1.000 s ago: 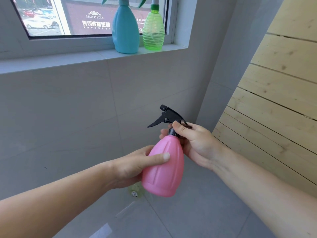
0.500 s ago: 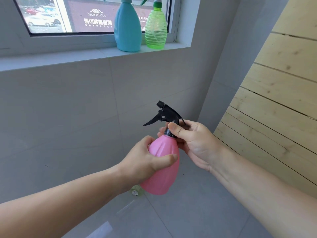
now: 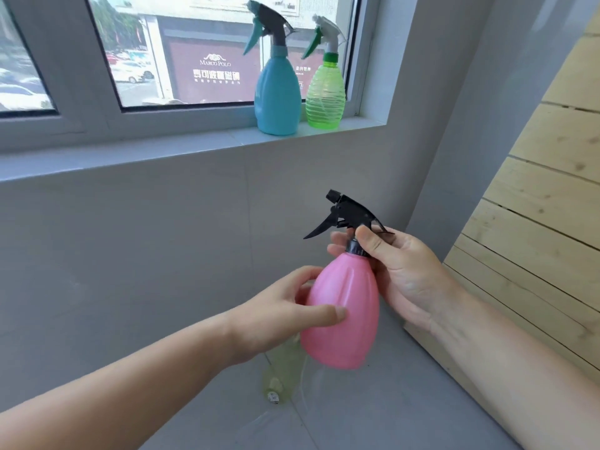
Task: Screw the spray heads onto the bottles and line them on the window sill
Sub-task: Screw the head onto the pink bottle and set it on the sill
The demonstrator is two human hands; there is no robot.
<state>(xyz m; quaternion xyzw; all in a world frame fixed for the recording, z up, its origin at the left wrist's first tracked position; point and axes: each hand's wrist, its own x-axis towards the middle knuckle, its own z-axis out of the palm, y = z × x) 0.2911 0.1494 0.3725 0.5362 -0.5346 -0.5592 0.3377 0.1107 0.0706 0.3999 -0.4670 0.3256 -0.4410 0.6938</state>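
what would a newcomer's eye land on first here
The pink plastic spray bottle at centre, gripped round its belly by the left hand while the right hand pinches the collar of its black trigger spray head. Next, the blue plastic spray bottle and the ribbed translucent green spray bottle standing side by side at the right end of the grey window sill, both with heads on.

The grey window sill (image 3: 162, 151) had two bottles standing upright at its right end: a blue bottle (image 3: 277, 95) and a green bottle (image 3: 324, 95), just beside each other, both with spray heads on and the triggers pointing left. Down on the grey tiled floor (image 3: 373, 410) there was a pale yellowish bottle (image 3: 279, 381) lying on its side, only partly in view.
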